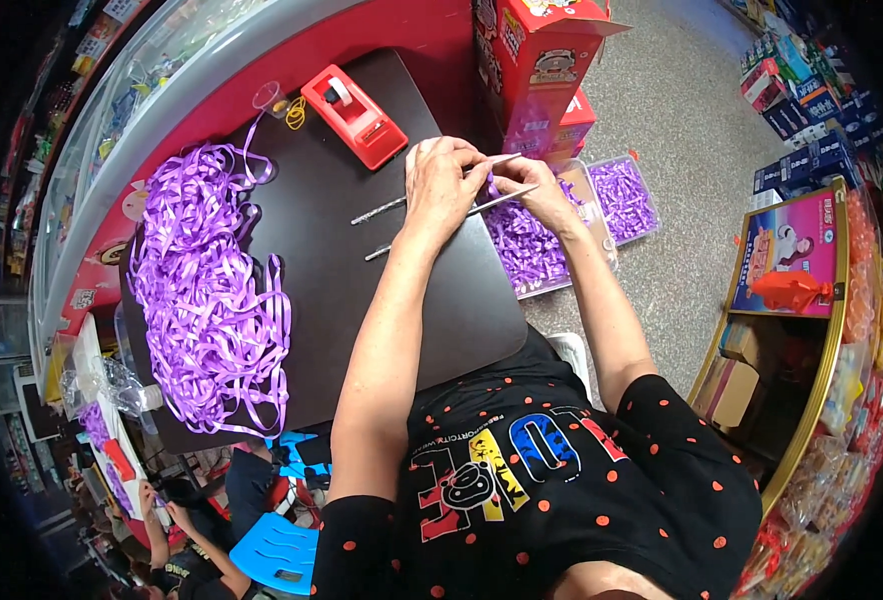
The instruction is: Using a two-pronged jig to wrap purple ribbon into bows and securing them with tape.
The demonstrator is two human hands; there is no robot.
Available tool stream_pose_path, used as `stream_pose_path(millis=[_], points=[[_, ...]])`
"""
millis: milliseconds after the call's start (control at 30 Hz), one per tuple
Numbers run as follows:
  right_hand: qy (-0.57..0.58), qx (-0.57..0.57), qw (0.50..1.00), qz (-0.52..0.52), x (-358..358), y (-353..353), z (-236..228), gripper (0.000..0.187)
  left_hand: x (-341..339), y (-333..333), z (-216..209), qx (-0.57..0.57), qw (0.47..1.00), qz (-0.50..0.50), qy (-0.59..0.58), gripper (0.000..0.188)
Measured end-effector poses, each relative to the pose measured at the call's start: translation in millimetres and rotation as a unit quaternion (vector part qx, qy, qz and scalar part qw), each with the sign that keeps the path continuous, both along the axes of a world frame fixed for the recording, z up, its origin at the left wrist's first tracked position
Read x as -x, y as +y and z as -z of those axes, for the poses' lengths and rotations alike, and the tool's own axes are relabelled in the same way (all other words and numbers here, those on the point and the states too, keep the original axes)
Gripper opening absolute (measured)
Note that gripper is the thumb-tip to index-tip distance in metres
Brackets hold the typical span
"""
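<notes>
Over the right edge of the dark table point(357, 310), my left hand point(442, 185) and my right hand point(539, 196) meet with fingers closed. A short bit of purple ribbon point(492, 184) shows pinched between their fingertips. Two slim metal rods point(380, 211), resembling chopsticks, pass beneath my left hand and forearm, their far ends reaching my right fingers. How the ribbon sits around the rods is partly hidden by my fingers. A large tangled heap of purple ribbon point(207, 290) covers the left side of the table. Below my right hand, a clear bin point(540, 292) holds many small purple ribbon pieces.
A red tape dispenser point(357, 117), yellow rubber bands point(297, 113) and a small clear cup point(269, 97) occupy the table's far side. Tall red cartons point(537, 75) stand beyond; another ribbon-filled bin point(624, 200) is alongside. At lower left, another person point(197, 545) works near a blue stool point(277, 553).
</notes>
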State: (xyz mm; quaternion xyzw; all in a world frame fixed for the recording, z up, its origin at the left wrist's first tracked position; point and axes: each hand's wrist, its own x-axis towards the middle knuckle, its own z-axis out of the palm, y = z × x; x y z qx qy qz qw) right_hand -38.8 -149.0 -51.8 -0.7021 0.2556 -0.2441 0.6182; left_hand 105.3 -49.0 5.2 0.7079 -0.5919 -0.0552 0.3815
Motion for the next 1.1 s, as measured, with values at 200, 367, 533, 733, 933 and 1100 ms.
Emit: stream_pose_path(millis=[200, 367, 533, 733, 933, 1100], points=[[0.093, 0.053, 0.994, -0.003, 2, 4, 9, 0.023, -1, -1, 2, 0.0, 1.0, 0.002, -0.005, 0.016], [0.138, 0.145, 0.979, 0.042, 11, -10, 75, 0.024, -3, 0, 4, 0.004, 1.0, 0.0, -0.005, 0.016], [0.283, 0.132, 0.949, 0.028, 52, -5, 148, 0.025, -4, 2, 3, -0.018, 0.999, 0.003, -0.028, 0.02], [0.269, 0.006, 0.962, 0.055, 93, 23, 214, 0.025, 2, -6, -1, -0.01, 0.999, 0.018, -0.037, 0.022], [0.172, -0.278, 0.936, 0.129, 75, 49, 192, 0.021, -7, 1, 1, -0.016, 0.999, 0.003, -0.035, 0.021], [-0.136, -0.433, 0.862, 0.226, 69, 42, 186, 0.018, 0, -3, 1, -0.009, 1.0, 0.002, -0.012, 0.017]])
